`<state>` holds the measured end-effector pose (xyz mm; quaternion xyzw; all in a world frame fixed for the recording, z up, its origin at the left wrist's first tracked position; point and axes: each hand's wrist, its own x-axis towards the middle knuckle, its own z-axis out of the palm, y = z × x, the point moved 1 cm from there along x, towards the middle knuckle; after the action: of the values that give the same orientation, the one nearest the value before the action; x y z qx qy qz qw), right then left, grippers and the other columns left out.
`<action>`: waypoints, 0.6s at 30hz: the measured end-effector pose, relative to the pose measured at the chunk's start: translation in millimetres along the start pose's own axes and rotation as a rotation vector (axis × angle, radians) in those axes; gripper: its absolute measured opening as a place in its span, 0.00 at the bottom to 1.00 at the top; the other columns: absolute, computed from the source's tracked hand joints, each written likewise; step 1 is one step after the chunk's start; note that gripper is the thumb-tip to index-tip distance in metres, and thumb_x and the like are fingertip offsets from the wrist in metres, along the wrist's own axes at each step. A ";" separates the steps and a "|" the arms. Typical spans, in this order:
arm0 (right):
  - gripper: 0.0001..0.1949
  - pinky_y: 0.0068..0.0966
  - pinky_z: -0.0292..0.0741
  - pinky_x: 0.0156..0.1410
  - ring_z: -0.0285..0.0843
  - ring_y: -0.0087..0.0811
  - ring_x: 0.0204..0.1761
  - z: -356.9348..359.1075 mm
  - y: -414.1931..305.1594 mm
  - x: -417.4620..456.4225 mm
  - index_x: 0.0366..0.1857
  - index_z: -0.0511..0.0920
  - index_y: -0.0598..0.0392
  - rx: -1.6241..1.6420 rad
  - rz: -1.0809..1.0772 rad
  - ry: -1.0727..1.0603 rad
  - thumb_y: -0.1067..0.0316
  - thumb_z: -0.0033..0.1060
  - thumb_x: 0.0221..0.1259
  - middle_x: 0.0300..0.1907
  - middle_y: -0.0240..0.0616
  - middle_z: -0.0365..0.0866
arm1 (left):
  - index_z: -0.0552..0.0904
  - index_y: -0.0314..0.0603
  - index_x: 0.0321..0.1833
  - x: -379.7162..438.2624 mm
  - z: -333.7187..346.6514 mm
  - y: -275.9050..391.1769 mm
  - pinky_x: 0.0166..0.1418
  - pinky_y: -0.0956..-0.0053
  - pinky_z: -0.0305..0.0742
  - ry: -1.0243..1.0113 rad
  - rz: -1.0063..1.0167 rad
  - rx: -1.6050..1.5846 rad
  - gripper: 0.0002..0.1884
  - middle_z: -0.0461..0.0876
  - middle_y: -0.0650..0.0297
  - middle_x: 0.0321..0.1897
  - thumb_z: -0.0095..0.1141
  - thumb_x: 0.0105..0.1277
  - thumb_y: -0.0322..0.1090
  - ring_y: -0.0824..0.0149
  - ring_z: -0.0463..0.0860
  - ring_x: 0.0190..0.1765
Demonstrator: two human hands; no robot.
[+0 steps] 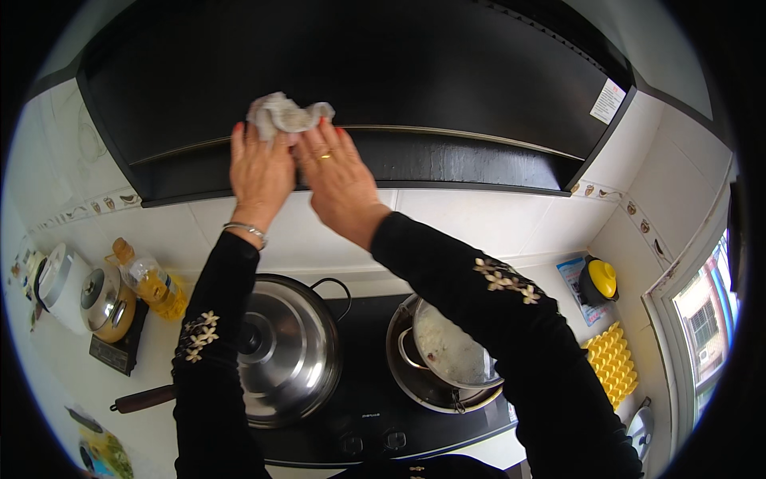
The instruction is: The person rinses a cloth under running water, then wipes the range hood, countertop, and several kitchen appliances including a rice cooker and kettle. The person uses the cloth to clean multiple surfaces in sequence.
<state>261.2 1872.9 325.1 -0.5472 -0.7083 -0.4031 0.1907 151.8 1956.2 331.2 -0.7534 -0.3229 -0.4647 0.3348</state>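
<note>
A crumpled whitish cloth (286, 117) lies against the black front of the range hood (389, 78), just over its metal trim line. My left hand (263, 173) has its fingers on the cloth's left part, with a bracelet at the wrist. Beside it, my right hand (336, 170), with a ring on one finger, holds the cloth's right part. The fingertips of both hands are partly hidden by the cloth. Right of my hands, the hood's lower strip (461, 158) shows wet-looking streaks.
Below my arms, a gas stove (365, 383) carries a lidded steel wok (293, 359) and a pot with whitish contents (449, 347). At left stand an oil bottle (152, 284) and a lidded pot (108, 299). At right lie yellow egg trays (611, 365) near a window (700, 323).
</note>
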 end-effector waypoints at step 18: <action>0.33 0.36 0.43 0.76 0.43 0.43 0.73 33.9 -0.7 -14.3 0.66 0.56 0.66 0.138 0.006 -0.158 0.74 0.47 0.51 0.71 0.48 0.49 | 0.61 0.27 0.65 -25.5 38.9 -10.9 0.72 0.57 0.48 -0.176 -0.156 -0.083 0.27 0.63 0.41 0.62 0.42 0.67 0.39 0.44 0.60 0.66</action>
<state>271.0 1890.4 294.3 -0.5648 -0.7456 -0.3085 0.1726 152.7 1989.1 296.6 -0.7771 -0.3892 -0.4345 0.2364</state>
